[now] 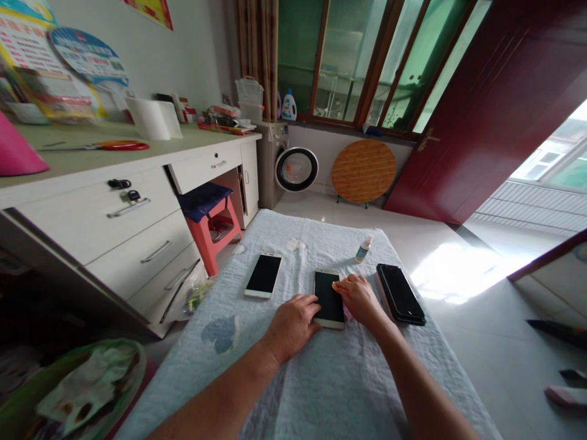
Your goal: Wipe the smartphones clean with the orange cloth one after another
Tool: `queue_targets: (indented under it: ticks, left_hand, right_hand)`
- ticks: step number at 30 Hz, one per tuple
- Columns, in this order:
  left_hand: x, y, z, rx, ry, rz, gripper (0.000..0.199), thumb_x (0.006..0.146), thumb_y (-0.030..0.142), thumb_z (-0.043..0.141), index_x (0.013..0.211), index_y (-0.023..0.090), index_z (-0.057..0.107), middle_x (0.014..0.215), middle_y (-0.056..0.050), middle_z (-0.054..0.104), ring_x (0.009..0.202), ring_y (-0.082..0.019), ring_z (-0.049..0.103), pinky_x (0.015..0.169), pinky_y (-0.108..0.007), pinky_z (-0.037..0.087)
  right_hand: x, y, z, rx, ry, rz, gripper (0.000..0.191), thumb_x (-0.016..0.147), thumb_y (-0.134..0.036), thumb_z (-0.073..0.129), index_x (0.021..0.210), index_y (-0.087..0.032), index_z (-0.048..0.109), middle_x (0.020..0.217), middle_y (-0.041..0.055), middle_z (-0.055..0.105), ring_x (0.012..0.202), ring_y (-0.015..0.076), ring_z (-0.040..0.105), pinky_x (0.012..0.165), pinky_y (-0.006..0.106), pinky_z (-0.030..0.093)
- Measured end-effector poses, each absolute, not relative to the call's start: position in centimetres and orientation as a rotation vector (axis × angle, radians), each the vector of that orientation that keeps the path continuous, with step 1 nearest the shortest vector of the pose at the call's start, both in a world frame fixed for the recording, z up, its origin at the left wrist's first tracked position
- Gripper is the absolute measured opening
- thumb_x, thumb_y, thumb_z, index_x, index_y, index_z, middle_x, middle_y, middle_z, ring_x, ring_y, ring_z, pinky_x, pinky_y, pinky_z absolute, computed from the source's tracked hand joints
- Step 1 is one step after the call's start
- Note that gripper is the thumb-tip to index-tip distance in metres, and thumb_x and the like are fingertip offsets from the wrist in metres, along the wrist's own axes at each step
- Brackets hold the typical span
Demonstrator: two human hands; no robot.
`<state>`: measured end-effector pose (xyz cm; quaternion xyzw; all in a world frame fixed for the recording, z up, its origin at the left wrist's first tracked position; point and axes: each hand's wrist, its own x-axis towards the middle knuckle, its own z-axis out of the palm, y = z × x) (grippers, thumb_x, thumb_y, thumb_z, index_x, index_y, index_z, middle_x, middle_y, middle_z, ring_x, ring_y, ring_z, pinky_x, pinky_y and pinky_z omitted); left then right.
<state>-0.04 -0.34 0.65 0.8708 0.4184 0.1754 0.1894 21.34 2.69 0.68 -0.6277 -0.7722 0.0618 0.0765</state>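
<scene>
A smartphone [328, 308] with a dark screen and pale frame lies face up on the light blue quilted cover [293, 379]. My left hand [293, 324] grips its left edge, fingertips at the rim of the screen. Pinched in my right hand [360, 298] is a small orange cloth or pad [336, 286], pressed on the upper right of the screen; most of it is hidden by the fingers. To the left lies a white-framed smartphone [263, 275]. On the right is a black smartphone [400, 292] on top of another dark, flat item. A small spray bottle [364, 249] stands behind my right hand.
A white desk [132, 238] runs along the left, with a pink stool [213, 235] under it. At the lower left is a bin [142, 366] with crumpled tissue. Farther back are a washing machine [270, 159] with its door ajar and a round wooden board [364, 170].
</scene>
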Motion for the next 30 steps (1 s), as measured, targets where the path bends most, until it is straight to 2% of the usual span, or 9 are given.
queue_targets:
  ticks: [4, 11, 16, 21, 24, 30]
  left_hand:
    - [-0.3, -0.1, 0.6, 2.437, 1.177, 0.496, 0.035, 0.078, 0.024, 0.072, 0.113, 0.019, 0.067, 0.137, -0.01, 0.052, 0.119, -0.026, 0.053, 0.105, -0.038, 0.041]
    - [-0.5, 0.3, 0.0, 2.432, 1.15, 0.501, 0.041, 0.078, 0.028, 0.072, 0.117, 0.018, 0.064, 0.132, -0.01, 0.058, 0.119, -0.026, 0.053, 0.103, -0.038, 0.042]
    - [-0.4, 0.4, -0.4, 2.405, 1.142, 0.538, 0.046, 0.079, 0.031, 0.071, 0.121, 0.018, 0.06, 0.13, -0.009, 0.06, 0.118, -0.025, 0.054, 0.103, -0.037, 0.043]
    - [-0.5, 0.4, -0.3, 2.418, 1.143, 0.54, 0.045, 0.077, 0.029, 0.072, 0.119, 0.016, 0.061, 0.132, -0.01, 0.058, 0.119, -0.026, 0.053, 0.104, -0.036, 0.041]
    - [-0.5, 0.3, -0.2, 2.415, 1.124, 0.554, 0.046, 0.077, 0.027, 0.071, 0.119, 0.017, 0.06, 0.13, -0.009, 0.059, 0.118, -0.025, 0.053, 0.103, -0.036, 0.041]
    - [-0.4, 0.1, -0.1, 2.336, 1.215, 0.524, 0.069, 0.076, 0.026, 0.071, 0.138, 0.017, 0.04, 0.123, -0.012, 0.061, 0.112, -0.025, 0.057, 0.098, -0.036, 0.044]
  right_hand:
    - [21.4, 0.9, 1.9, -1.691, -2.426, 0.262, 0.029, 0.095, -0.024, 0.043, 0.089, -0.023, 0.072, 0.08, 0.0045, 0.062, 0.079, 0.0159, 0.051, 0.076, 0.028, 0.033]
    - [20.8, -1.0, 3.5, -1.397, -2.553, 0.601, 0.027, 0.088, -0.015, 0.049, 0.088, -0.025, 0.073, 0.079, 0.0017, 0.058, 0.081, 0.0145, 0.05, 0.079, 0.027, 0.033]
    - [19.8, -0.4, 1.9, -1.49, -2.446, 0.438, 0.026, 0.088, -0.015, 0.049, 0.091, -0.025, 0.073, 0.081, 0.0027, 0.055, 0.082, 0.0158, 0.046, 0.078, 0.027, 0.033]
    - [19.5, 1.2, 0.1, -1.78, -2.187, 0.178, 0.026, 0.093, -0.023, 0.046, 0.102, -0.026, 0.07, 0.091, 0.0051, 0.057, 0.087, 0.0181, 0.046, 0.078, 0.029, 0.032]
    - [19.3, 1.7, -0.4, -1.906, -2.065, 0.086, 0.025, 0.095, -0.026, 0.045, 0.1, -0.026, 0.069, 0.094, 0.0058, 0.058, 0.088, 0.0192, 0.045, 0.077, 0.03, 0.032]
    - [18.1, 0.9, 0.0, -1.705, -2.197, 0.185, 0.025, 0.094, -0.025, 0.046, 0.095, -0.026, 0.071, 0.089, 0.0047, 0.056, 0.087, 0.0181, 0.044, 0.077, 0.029, 0.031]
